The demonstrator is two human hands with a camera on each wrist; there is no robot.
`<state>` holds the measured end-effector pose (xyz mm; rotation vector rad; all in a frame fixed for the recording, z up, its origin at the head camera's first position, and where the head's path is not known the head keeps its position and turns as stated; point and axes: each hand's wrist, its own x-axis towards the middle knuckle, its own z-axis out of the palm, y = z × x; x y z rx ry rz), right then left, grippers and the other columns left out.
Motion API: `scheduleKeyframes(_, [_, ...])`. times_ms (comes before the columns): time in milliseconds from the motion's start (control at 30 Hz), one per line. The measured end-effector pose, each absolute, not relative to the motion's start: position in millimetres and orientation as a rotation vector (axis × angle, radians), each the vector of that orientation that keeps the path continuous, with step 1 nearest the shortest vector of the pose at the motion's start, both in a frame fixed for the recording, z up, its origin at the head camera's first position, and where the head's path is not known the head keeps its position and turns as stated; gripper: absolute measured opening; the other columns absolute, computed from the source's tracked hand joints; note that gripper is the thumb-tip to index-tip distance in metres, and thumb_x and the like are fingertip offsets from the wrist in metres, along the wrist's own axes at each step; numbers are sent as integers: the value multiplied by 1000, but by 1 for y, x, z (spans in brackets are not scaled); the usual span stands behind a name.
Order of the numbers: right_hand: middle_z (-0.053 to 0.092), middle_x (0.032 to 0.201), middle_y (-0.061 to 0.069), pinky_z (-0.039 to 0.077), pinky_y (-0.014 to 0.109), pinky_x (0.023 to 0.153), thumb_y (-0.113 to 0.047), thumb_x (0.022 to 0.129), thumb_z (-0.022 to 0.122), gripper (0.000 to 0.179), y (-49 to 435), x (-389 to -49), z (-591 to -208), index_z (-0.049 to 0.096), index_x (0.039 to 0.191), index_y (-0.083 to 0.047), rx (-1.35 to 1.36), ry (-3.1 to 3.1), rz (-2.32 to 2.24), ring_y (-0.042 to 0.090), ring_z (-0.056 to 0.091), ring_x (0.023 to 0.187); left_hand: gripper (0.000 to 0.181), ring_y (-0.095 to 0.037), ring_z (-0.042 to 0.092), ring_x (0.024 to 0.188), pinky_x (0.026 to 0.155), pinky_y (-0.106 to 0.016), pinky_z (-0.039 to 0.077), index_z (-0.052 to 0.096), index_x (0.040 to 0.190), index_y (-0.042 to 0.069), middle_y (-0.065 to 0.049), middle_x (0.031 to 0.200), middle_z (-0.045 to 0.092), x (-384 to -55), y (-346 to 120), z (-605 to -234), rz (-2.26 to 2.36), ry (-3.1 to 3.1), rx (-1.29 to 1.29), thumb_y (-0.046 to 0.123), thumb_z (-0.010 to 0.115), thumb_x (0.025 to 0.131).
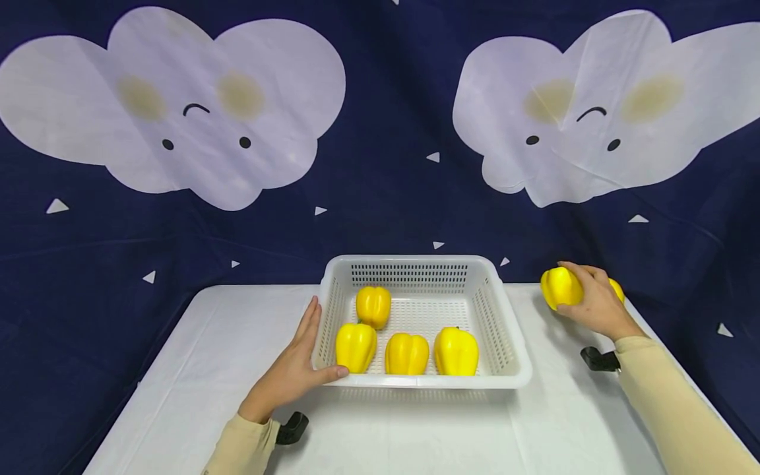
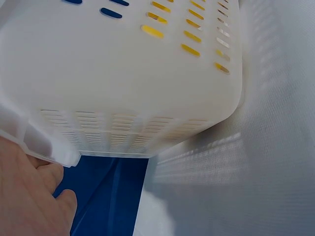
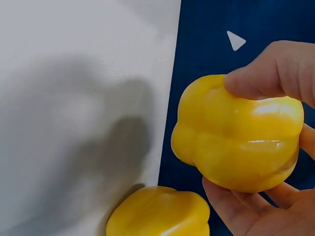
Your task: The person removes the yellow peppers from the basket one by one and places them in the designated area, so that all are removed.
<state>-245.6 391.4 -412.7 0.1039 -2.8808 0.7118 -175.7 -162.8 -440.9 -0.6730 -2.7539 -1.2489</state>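
My right hand (image 1: 598, 305) grips a yellow bell pepper (image 1: 559, 288) above the far right end of the table. In the right wrist view the thumb lies on one side of this pepper (image 3: 241, 140) and fingers are on the other. A second yellow bell pepper (image 3: 160, 215) rests on the table just beyond, mostly hidden by the hand in the head view. My left hand (image 1: 291, 373) touches the front left corner of a white plastic basket (image 1: 427, 381). Its thumb lies on the front rim and its fingers extend straight along the left side. Several yellow bell peppers (image 1: 457, 351) sit inside the basket.
The basket stands at the middle of a table with a white cloth (image 1: 237, 330). Behind it hangs a dark blue curtain (image 1: 398, 198) printed with clouds. Black wrist devices (image 1: 600, 359) sit by both sleeves. The table's right edge runs close to the right forearm.
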Motion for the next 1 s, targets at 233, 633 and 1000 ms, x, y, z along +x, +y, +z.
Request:
scheduleKeyframes(233, [26,141,42,34,76,92,-13,75,80,92,396,-251,-419,33,153,0,101,-2916,696,59,33,123,121,-42,3,152,111,-65,24,1,159,-3,-11,168,-11,-176,-163,-441,-1257,-2749,-680,41,83,81])
scheduleKeyframes(633, [22,143,45,32,78,95,-14,75,76,92,397,-256,-428,29,153,1,58,-3016,671,62,31,125,121,-42,4,152,111,-65,24,1,159,-2,-11,168,-11,-175,-163,-440,-1268,-2747,-672,40,83,80])
scheduleKeyframes(1000, [19,145,46,30,80,97,-10,75,74,91,396,-258,-434,28,153,0,60,-3056,621,64,28,126,121,-40,3,152,112,-65,23,1,159,-2,-10,168,-11,-175,-163,-441,-1264,-2750,-669,41,83,81])
